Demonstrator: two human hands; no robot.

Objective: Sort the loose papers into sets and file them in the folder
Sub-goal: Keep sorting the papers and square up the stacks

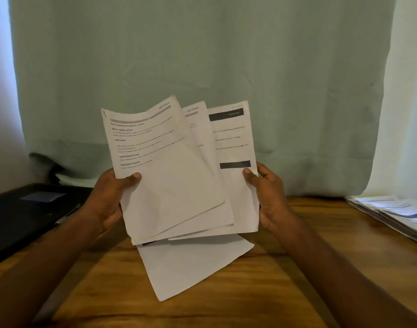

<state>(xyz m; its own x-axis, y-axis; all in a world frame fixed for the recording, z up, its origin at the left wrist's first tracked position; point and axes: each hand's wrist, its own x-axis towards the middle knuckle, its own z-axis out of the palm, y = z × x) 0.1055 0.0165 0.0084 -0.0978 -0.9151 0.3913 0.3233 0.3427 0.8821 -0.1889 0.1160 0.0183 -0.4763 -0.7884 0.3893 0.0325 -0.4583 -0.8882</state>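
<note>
I hold a fan of printed white papers (169, 176) upright above the wooden table (285, 268). My left hand (108, 200) grips the front sheet, headed "Section 1", at its left edge, thumb on the page. My right hand (269, 197) pinches the rear sheet (236, 147), which has black bars, at its right edge. A middle sheet shows between them. Another white sheet (191, 266) lies slanted on the table below the fan. A black folder (25, 209) lies shut at the left.
A stack of more papers (396, 214) lies at the table's right edge. A pen (68, 213) rests on the folder. A pale green curtain (202, 67) hangs behind the table, with some white paper (72, 179) at its foot on the left.
</note>
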